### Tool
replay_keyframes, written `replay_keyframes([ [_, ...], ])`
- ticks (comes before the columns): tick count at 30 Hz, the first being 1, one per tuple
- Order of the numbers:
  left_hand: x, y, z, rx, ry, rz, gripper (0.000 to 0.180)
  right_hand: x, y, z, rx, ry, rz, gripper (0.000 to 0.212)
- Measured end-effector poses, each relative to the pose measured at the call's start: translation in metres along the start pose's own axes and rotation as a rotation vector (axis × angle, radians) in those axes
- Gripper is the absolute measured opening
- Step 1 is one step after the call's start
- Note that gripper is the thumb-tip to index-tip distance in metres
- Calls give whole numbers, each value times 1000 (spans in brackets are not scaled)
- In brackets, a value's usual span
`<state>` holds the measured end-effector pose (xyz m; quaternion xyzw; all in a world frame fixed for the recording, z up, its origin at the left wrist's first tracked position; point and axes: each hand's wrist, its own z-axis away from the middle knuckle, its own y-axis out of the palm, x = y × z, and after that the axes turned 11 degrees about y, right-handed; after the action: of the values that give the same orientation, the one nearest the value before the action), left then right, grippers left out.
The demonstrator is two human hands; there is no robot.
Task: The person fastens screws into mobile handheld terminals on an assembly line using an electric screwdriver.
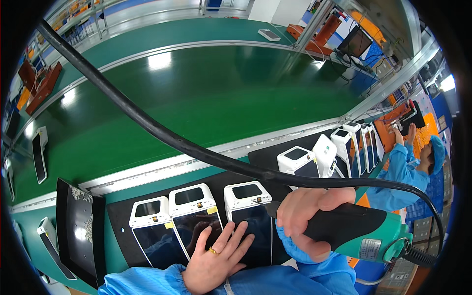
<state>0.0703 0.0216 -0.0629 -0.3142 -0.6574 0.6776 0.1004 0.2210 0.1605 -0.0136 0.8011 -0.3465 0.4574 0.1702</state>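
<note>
My right hand (302,216) is wrapped round a teal and black electric screwdriver (356,227), held sideways. Its tip meets the white top section of a handheld device (248,191) with a dark screen, as far as I can tell. Fingers spread, my left hand (216,258) lies across the lower screens of that device and the one beside it, a ring on one finger. This middle device (192,197) and another white device (149,212) at its left lie face up on a black mat (120,226), each with a yellow tab near its corner.
A black tray (101,231) of small screws stands at the left. More white devices (295,157) line the mat at the right. A thick black cable (147,130) arches across the view. Beyond a metal rail runs a green conveyor belt (236,93). A co-worker (408,164) in blue sits far right.
</note>
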Motion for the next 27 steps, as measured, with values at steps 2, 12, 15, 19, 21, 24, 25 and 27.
replay_keyframes([
  [2,0,0,0,-3,1,4,62,3,1,0,0,23,19,58],
  [12,1,3,2,-32,11,-2,62,-4,11,0,-70,47,-53,55],
  [15,2,5,3,-54,11,-37,62,2,10,-7,15,146,-22,50],
  [19,4,9,4,-55,20,-41,62,4,14,-9,-55,206,-51,44],
  [21,5,9,4,-73,43,-51,57,7,6,-14,109,236,18,41],
  [24,6,6,5,-34,66,-32,51,15,16,-13,-13,309,37,37],
  [25,6,8,7,-33,64,-36,51,14,18,-13,-12,306,34,37],
  [27,8,12,9,-104,62,11,47,14,20,-12,4,341,67,35],
])
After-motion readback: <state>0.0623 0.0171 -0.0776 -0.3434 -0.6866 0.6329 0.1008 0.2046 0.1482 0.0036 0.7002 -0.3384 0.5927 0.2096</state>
